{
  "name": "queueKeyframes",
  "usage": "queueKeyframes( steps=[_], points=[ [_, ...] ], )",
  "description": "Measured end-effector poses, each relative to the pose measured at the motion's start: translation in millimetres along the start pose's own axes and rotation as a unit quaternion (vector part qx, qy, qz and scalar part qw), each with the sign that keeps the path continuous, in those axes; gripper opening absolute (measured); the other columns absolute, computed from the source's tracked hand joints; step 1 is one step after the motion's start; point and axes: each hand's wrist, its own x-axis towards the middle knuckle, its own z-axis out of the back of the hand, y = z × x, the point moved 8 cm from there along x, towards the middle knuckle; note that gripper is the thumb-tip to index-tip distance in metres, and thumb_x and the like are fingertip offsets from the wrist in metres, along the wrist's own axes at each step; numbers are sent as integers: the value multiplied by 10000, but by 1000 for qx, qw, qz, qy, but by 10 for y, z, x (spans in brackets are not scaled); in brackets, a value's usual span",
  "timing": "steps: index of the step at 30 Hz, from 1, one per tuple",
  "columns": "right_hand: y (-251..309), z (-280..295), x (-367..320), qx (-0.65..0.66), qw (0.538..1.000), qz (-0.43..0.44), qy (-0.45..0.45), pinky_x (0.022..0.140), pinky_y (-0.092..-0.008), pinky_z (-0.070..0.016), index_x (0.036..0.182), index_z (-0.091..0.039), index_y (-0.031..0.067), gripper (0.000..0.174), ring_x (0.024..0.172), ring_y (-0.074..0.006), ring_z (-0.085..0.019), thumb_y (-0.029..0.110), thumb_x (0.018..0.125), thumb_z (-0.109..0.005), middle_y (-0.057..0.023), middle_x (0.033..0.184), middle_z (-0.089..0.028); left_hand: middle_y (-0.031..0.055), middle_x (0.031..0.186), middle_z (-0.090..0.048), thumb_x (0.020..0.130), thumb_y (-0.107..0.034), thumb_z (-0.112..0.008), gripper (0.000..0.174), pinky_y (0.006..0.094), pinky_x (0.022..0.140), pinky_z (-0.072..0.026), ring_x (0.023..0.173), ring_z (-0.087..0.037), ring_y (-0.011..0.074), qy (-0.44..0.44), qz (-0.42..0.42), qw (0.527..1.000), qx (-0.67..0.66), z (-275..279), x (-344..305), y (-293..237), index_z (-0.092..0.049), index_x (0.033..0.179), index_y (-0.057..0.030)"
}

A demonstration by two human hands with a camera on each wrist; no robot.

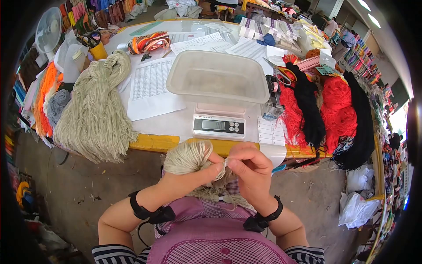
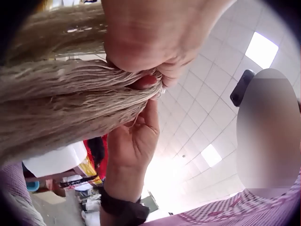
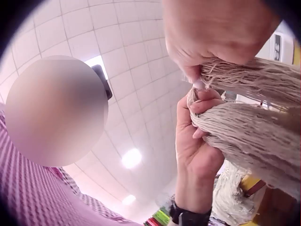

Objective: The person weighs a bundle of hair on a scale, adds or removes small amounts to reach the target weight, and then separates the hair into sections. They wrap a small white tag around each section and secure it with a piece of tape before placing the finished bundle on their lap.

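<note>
A hank of pale beige yarn (image 1: 187, 157) is held in front of the body, by the table's front edge. My left hand (image 1: 193, 178) grips the hank near its looped end, fingers curled through the strands. Fingertips of my right hand (image 1: 252, 169) meet the left ones there and pinch a small white piece (image 3: 199, 84) at the gathered loop. From the hands, long strands (image 2: 61, 113) hang down in the left wrist view. Behind the hands on the table are a digital scale (image 1: 219, 126) and the translucent plastic tub (image 1: 217, 92) on top of it.
A larger beige hank (image 1: 94, 105) drapes over the table edge at left. Red yarn (image 1: 338, 103) and black yarn (image 1: 303, 105) hang at right, with scissors (image 1: 285, 77) beside them. Printed sheets (image 1: 151, 79) lie around the tub. A fan (image 1: 48, 31) stands at far left.
</note>
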Motion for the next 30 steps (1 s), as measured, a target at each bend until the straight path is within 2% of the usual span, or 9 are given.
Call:
queueKeyframes(
  steps=[2,5,11,18,20,24,26,28,30],
  points=[
    [-65,-7,-13,71,997,-41,-4,782,-243,-446,936,-678,-3,145,893,-121,-557,-78,812,-676,-63,969,-582,22,738,-601,852,-123,-671,76,287,553,-445,642,-569,124,14,-232,962,142,-55,-16,-261,-620,849,-66],
    [-146,-33,-34,107,988,-108,-2,801,-254,-455,983,-628,10,195,900,-117,-554,-85,816,-659,-53,980,-571,70,747,-586,822,-113,-677,82,343,608,-455,656,-570,220,-13,-285,925,250,-69,-55,-317,-612,819,-63],
    [-230,-90,-3,201,953,-224,-17,821,-246,-436,1013,-478,61,282,917,-104,-521,-76,803,-606,-24,953,-526,56,704,-549,745,8,-656,119,341,567,-421,630,-541,238,-13,-345,885,312,-168,-61,-372,-590,784,-83],
    [-318,-65,66,184,945,-269,15,804,-221,-403,963,-485,52,99,916,-86,-499,34,880,-536,-25,935,-513,102,903,-601,822,-138,-666,139,372,721,-482,832,-587,307,42,-352,846,399,-210,-63,-196,-615,936,-75],
    [-216,-46,140,-104,959,-228,130,753,-219,-415,876,-521,38,131,836,-85,-526,147,947,-500,-29,857,-539,103,941,-609,806,-182,-694,222,374,767,-486,875,-588,310,32,-371,854,362,-162,-49,-261,-625,992,-82],
    [-181,-25,-21,30,911,-375,170,632,-240,-445,825,-567,27,301,732,-94,-552,270,984,-486,-26,761,-550,106,887,-609,703,-126,-773,294,341,717,-470,819,-587,286,-60,-281,917,277,-16,7,-401,-619,952,-103],
    [7,-66,-24,103,909,-354,194,507,-277,-456,780,-555,11,385,480,-193,-562,344,970,-513,-58,571,-531,101,972,-621,644,-135,-800,438,341,767,-471,874,-592,276,-3,-269,860,434,-160,85,-254,-624,1045,-109],
    [309,0,-72,142,897,-355,221,481,-261,-446,863,-593,-12,360,520,-169,-586,343,901,-633,-74,644,-582,101,979,-630,623,-73,-754,491,362,795,-484,910,-603,274,-95,-290,831,464,92,63,-141,-623,1096,-105],
    [539,158,-153,-46,882,-370,288,508,-241,-488,966,-623,-3,274,553,-116,-598,211,834,-732,-41,659,-588,87,956,-632,641,-72,-749,510,355,793,-490,890,-603,236,-211,-247,847,421,553,-49,-231,-618,1132,-111]
  ],
)
